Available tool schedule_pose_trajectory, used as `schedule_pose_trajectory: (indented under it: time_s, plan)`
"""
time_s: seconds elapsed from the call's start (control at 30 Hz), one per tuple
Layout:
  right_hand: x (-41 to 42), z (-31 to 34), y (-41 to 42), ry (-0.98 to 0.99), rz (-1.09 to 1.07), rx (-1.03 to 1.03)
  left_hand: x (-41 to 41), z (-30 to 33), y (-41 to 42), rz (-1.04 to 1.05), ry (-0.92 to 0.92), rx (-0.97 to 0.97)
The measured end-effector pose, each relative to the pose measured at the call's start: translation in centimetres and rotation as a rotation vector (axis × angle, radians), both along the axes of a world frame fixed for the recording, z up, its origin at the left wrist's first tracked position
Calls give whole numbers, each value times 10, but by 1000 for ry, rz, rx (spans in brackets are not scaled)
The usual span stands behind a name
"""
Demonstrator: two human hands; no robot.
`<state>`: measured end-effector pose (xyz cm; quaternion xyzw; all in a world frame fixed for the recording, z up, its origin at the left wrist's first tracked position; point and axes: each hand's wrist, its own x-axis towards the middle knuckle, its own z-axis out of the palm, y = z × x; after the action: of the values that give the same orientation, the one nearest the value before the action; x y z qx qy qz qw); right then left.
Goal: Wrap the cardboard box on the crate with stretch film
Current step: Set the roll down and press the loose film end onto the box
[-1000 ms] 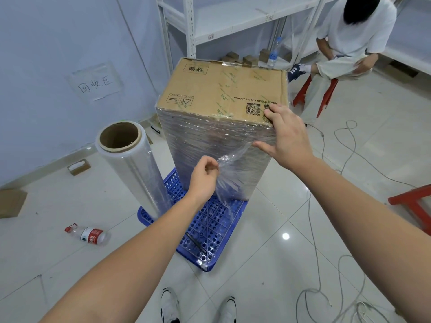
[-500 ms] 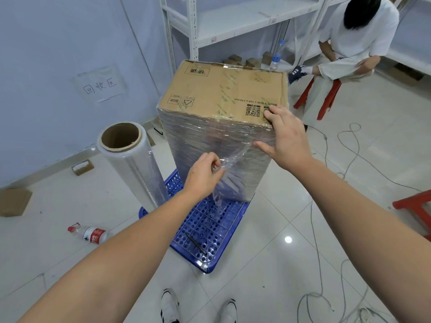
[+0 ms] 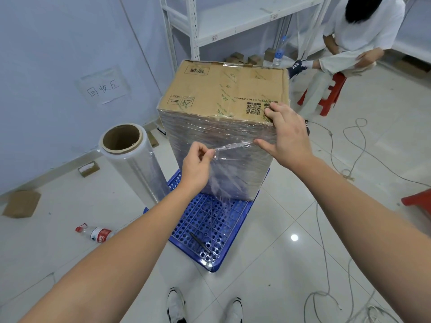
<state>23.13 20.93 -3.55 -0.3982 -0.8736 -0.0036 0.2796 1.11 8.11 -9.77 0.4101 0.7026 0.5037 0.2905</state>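
One box (image 3: 224, 89), one crate (image 3: 205, 229), one film roll (image 3: 133, 164), two bottles (image 3: 98, 233) (image 3: 278, 53), two red stools (image 3: 331, 89) (image 3: 417, 201).

The tall brown cardboard box (image 3: 224, 89) with film-wrapped sides fills the far end of the blue perforated plastic crate (image 3: 207, 231). The crate's near end lies bare except for a thin dark stick (image 3: 200, 242) and a loose film tail. At the crate's left edge the upright roll of clear stretch film (image 3: 135, 164) narrows the gap beside the box. Right of the crate, pale floor tiles (image 3: 279, 241) lie open up to the grey cables (image 3: 331, 229).
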Motion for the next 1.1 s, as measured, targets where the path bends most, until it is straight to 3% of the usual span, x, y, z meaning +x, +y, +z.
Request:
schedule_pose_trajectory:
  time_s: [0.17, 0.4, 0.83, 1.0, 1.1]
  plan:
    - [1, -1, 0, 16, 0, 10, 4, 10, 7, 22, -62, -8]
    - [1, -1, -1, 21, 0, 10, 14, 22, 9, -89, -8, -113]
    - [5, 5, 1, -99, -9, -42, -5, 26, 7, -222, 359, 3]
    - [6, 5, 2, -110, -3, -27, -13, 35, 7, -108, 372, 42]
    - [5, 4, 2, -104, -7, -23, -12, 39, 7, -188, 361, -10]
